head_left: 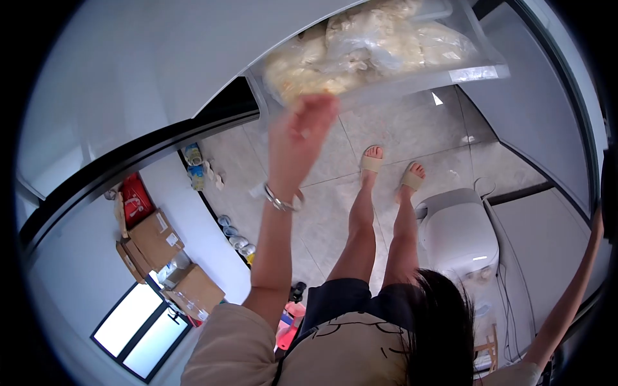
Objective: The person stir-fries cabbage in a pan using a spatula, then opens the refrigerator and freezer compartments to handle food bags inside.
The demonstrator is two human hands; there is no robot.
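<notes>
A clear pull-out drawer (pixel 418 82) juts from a white cabinet that looks like a fridge or freezer. Inside it lie several clear plastic bags (pixel 376 45) of pale, cream-coloured food whose kind I cannot make out. My left hand (pixel 306 125), a bracelet at its wrist, is raised by the drawer's near left corner. Motion smears its fingers; they look bent, but whether they touch the drawer is unclear. My right hand (pixel 599 225) is at the far right, against the edge of the open door (pixel 553 83), its fingers mostly hidden.
A white rounded bin-like appliance (pixel 458 225) stands on the tiled floor (pixel 322 212) right of my legs, with cables beside it. Cardboard boxes (pixel 154 241) and a red bag (pixel 136 201) are at the left. Jars (pixel 196 177) and slippers line the left wall.
</notes>
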